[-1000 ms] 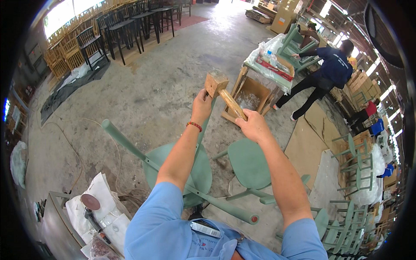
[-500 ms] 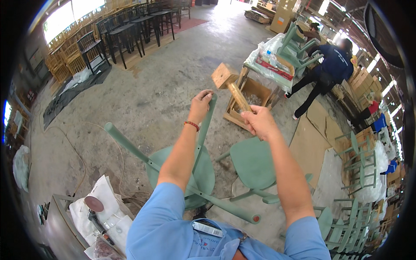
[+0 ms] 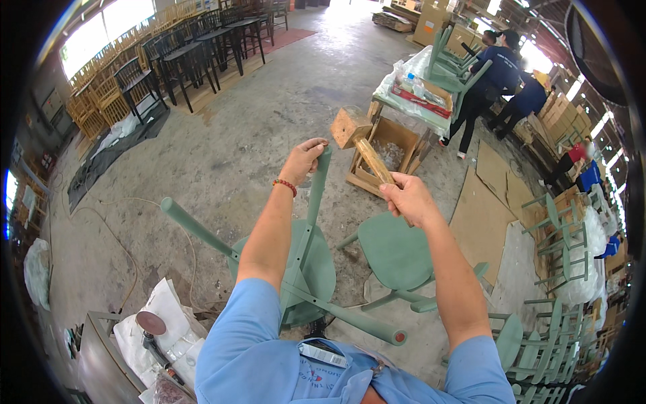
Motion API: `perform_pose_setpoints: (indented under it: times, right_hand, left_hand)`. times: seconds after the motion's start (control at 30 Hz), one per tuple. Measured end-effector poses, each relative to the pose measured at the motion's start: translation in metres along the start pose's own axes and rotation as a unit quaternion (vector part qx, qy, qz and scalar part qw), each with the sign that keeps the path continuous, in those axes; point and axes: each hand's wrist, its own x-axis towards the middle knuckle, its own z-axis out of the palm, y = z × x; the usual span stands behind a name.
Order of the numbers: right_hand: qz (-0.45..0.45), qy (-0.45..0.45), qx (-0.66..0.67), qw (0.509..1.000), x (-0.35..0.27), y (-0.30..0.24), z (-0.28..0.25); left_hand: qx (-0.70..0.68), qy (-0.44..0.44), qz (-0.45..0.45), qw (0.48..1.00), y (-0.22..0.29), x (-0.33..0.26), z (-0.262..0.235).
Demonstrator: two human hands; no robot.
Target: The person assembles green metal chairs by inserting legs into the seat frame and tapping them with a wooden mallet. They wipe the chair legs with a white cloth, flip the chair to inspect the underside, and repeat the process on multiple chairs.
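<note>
Apparently mid-assembly: the person's left hand (image 3: 303,158) grips the top of an upturned green chair leg (image 3: 316,195), while the right hand (image 3: 407,198) clasps a wooden mallet (image 3: 360,138), its head raised just beside that leg end. A square downward strike seems next.

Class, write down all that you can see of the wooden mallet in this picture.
The wooden mallet is of bare, light brown wood: a blocky, square-faced head on a straight, rounded handle. The right hand grips the handle at its lower end, and the head is raised up and to the left. The head is in the air just right of the green chair leg that the left hand grasps near its top, apart from it.
</note>
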Motion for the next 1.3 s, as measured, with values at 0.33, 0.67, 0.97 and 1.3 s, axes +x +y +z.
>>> perform_pose_setpoints:
  times: [0.33,0.67,0.97,1.3]
  right_hand:
    - [-0.099,0.056,-0.193,0.975,0.004,-0.017,0.005]
    - [-0.078,0.076,-0.246,0.963,-0.001,-0.028,0.006]
    - [-0.175,0.093,-0.221,0.955,0.009,-0.056,-0.011]
    - [-0.452,0.203,0.209,0.843,-0.031,-0.137,-0.006]
  left_hand:
    - [0.031,0.004,0.007,0.999,-0.001,-0.001,0.0]
    - [0.009,0.003,-0.009,1.0,0.002,-0.001,0.001]
    - [0.021,-0.012,-0.014,1.0,0.0,0.001,0.004]
    - [-0.136,0.057,-0.023,0.989,-0.036,-0.014,-0.023]
